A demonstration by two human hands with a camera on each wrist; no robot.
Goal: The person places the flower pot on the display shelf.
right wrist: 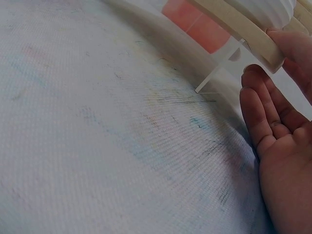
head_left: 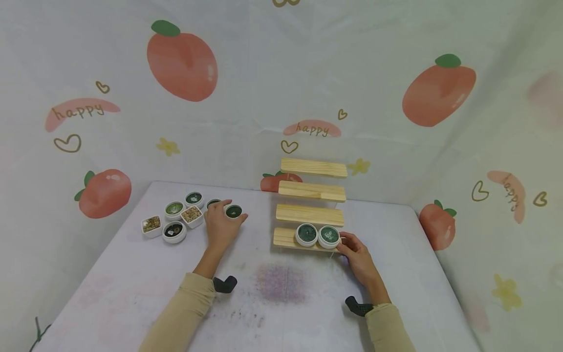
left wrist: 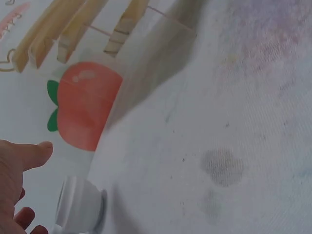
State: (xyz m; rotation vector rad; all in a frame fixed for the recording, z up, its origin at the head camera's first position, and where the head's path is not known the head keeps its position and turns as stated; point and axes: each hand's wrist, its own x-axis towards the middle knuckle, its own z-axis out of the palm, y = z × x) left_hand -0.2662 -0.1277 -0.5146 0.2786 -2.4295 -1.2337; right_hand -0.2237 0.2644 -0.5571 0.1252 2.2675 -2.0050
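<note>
My left hand [head_left: 222, 222] spreads its thumb and forefinger around a small round white jar with dark green contents [head_left: 233, 211]. In the left wrist view the thumb stands apart from that white jar [left wrist: 80, 204]. On the lowest step of a tiered wooden rack [head_left: 285, 236] sit two round white jars side by side, the left jar [head_left: 306, 235] and the right jar [head_left: 329, 236], both with green contents. My right hand [head_left: 359, 259] has thumb and forefinger at the right jar's side; in the right wrist view its other fingers [right wrist: 258, 107] extend below the step's end.
Left of my left hand is a group of round jars, such as a green one [head_left: 174, 209] and a dark one [head_left: 174, 231]. Among them stand two square white dishes of dried bits, one at the edge [head_left: 151, 225] and one inside [head_left: 192, 216]. A printed cloth wall rises behind.
</note>
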